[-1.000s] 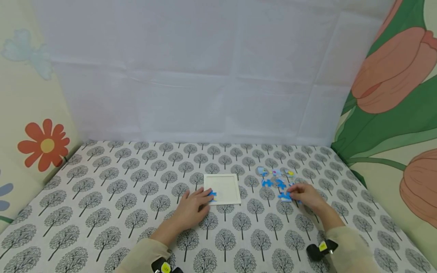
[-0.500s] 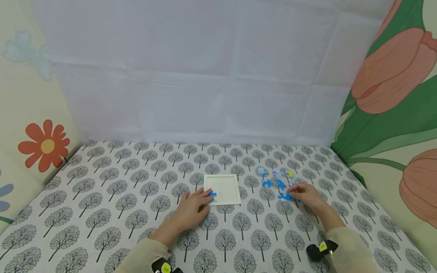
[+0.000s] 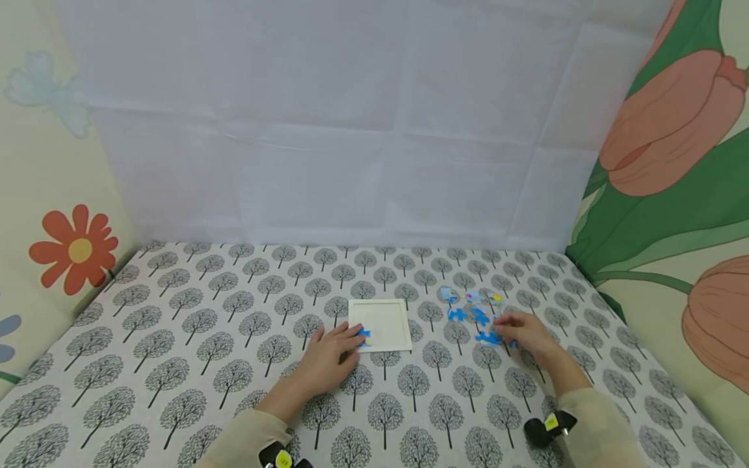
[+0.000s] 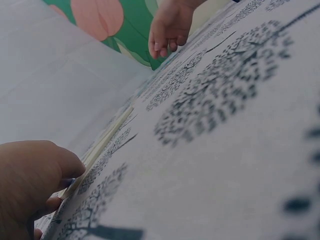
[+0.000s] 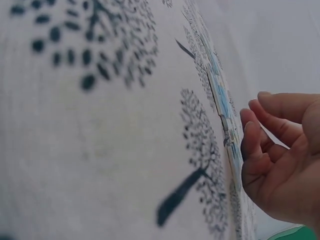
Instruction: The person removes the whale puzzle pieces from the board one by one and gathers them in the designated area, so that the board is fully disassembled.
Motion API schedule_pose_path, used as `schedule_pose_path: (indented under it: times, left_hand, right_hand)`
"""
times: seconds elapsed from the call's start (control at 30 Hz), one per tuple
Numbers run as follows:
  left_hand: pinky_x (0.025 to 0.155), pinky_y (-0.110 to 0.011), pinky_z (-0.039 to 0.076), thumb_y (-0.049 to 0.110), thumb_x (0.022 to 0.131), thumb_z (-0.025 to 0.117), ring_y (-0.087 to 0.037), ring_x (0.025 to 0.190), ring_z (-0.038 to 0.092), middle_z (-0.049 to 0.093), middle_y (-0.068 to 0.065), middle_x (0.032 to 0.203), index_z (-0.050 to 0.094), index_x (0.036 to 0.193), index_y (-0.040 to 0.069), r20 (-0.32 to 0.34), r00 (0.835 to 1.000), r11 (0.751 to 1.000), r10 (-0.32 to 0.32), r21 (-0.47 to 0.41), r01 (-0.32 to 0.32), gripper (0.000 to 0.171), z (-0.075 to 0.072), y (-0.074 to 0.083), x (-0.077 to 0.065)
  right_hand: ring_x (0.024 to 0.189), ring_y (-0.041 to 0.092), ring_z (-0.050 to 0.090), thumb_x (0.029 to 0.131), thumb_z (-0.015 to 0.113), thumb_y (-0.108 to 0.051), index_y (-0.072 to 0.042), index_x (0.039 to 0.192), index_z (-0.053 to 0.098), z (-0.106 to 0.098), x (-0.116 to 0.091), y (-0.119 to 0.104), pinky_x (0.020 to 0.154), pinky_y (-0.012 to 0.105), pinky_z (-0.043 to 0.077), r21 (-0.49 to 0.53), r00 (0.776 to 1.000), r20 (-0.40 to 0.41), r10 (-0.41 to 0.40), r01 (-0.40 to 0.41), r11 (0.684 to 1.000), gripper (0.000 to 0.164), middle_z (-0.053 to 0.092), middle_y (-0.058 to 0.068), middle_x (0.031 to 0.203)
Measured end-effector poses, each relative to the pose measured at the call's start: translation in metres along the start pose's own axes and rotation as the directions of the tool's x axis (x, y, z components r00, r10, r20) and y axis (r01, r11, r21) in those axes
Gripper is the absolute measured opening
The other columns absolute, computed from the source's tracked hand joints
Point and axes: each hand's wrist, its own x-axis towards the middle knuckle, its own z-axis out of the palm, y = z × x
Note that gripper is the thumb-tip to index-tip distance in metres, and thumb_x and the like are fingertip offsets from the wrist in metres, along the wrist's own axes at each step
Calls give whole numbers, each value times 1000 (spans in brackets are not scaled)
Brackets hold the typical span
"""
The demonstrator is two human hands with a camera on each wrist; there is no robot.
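A square white puzzle frame [image 3: 391, 348] lies flat in the middle of the cloth, a blue jigsaw piece [image 3: 364, 336] in its near left corner. On that corner rests my left hand [image 3: 331, 357], its outstretched fingers partly covering the piece; in the left wrist view its thumb [image 4: 72, 165] lies by the frame's edge. To the right, my right hand [image 3: 529, 337] hovers just over loose blue jigsaw pieces [image 3: 487, 338]. Its fingers [image 5: 280, 120] are loosely bent, and nothing shows between them in the right wrist view. Some pieces are partly hidden beneath this hand.
More jigsaw pieces lie behind the right hand, among them a light blue one [image 3: 448, 294] and one with yellow [image 3: 497, 298]. A tree-patterned cloth [image 3: 246, 377] covers the table. White sheeting [image 3: 328, 143] hangs at the back, with flower-painted walls at both sides.
The view has shifted very slightly. Both hands, the puzzle frame and the pieces keep nearly the same places.
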Motion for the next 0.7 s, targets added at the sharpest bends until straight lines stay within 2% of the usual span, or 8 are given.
schedule_pose_path:
  times: [0.1,0.23,0.43,0.6,0.7]
  left_hand:
    - [93,-58,12,13,82,56,-32,117,35,47,-10,124,58,113,3,-3,1000,1000,1,-2,-1,33,0,0,0]
    - [93,-58,13,13,82,56,-32,117,35,47,-10,123,58,113,3,-12,1000,1000,5,0,-5,33,1,-1,0]
    - [92,-59,14,12,81,56,-33,115,37,49,-11,122,58,112,2,-38,999,1000,16,-10,-16,33,0,-2,0]
    - [92,-59,15,11,81,55,-32,114,38,49,-11,121,59,111,3,-53,998,999,21,-27,-22,32,-1,-2,0]
    - [92,-59,14,11,81,54,-32,114,39,50,-10,120,59,111,3,-53,998,999,19,-34,-21,32,-1,-1,0]
  right_hand:
    - [67,18,47,85,55,-18,2,104,56,-1,1,-3,56,30,38,9,1000,-18,-3,3,1000,28,53,5,75]
    - [70,19,48,85,55,-16,4,106,55,-1,2,-12,58,31,39,14,999,-34,-13,14,1000,29,55,8,81]
    - [71,21,48,85,55,-17,3,107,54,1,5,-23,59,32,39,-9,999,-26,-47,46,999,30,55,10,86]
    - [80,25,51,85,54,-17,3,110,54,7,8,-36,62,34,41,-15,997,-5,-78,78,997,31,56,10,94]
    - [78,26,51,85,55,-17,1,109,55,14,10,-43,60,34,41,-14,995,-2,-97,97,995,30,57,11,93]
